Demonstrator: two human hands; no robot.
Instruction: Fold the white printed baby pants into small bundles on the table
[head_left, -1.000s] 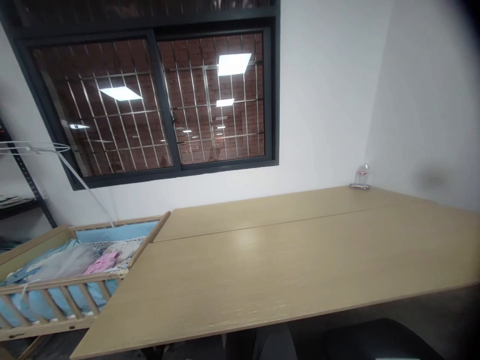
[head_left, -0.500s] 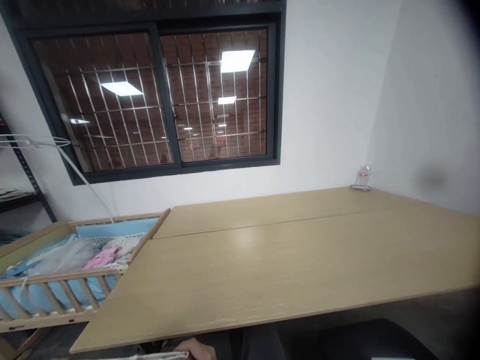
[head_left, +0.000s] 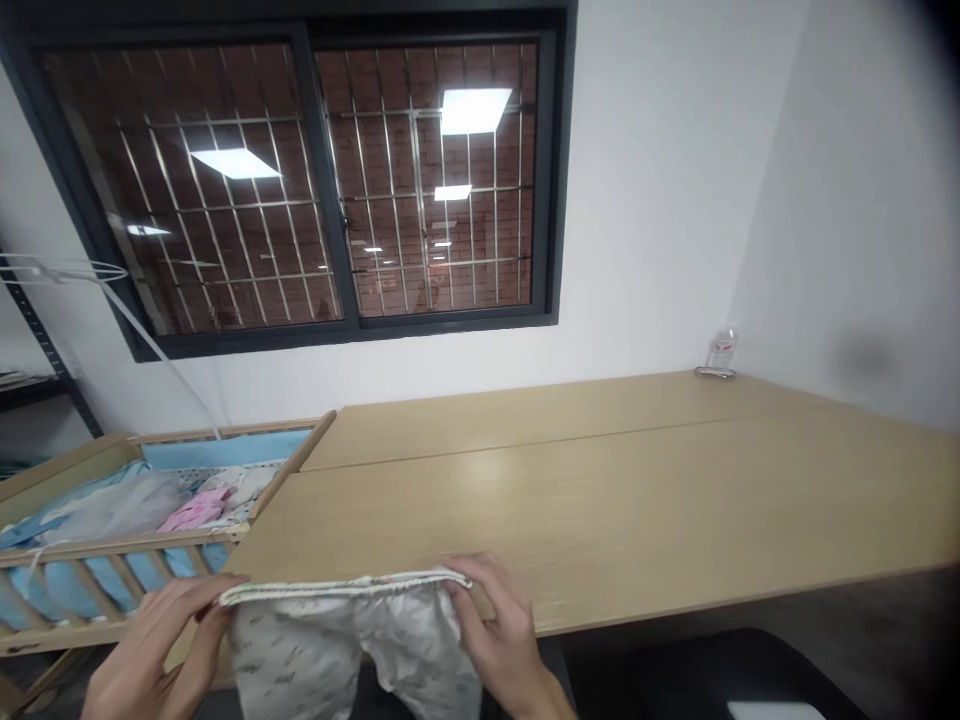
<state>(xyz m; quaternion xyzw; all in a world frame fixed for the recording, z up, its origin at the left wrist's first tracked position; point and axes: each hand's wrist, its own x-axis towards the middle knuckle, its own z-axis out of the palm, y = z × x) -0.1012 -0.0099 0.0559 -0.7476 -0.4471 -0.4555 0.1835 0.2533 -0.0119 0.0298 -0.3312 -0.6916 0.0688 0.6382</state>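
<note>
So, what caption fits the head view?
Left hand and right hand hold a patterned garment by its top edge at a wooden table beside a crib.

patterned pants point(head_left: 292, 650) between both hands point(head_left: 499, 625)

Dark-framed window point(head_left: 319, 190), taken as landmark: two panes, metal bars and brick beyond, bright light panels showing in glass. White wall point(head_left: 660, 200) to window's right. Below window, toward left: wooden crib point(head_left: 150, 546), blue lining, pink cloth point(head_left: 196, 508) and pale netting point(head_left: 120, 505) inside. Left of window: dark shelf rack point(head_left: 45, 345); white hoop stand point(head_left: 152, 344) crossing window's lower-left corner. Below window, reaching right: wood-toned surface point(head_left: 615, 500), seam lengthwise. Right of and below window: clear bottle point(head_left: 723, 350).
</note>
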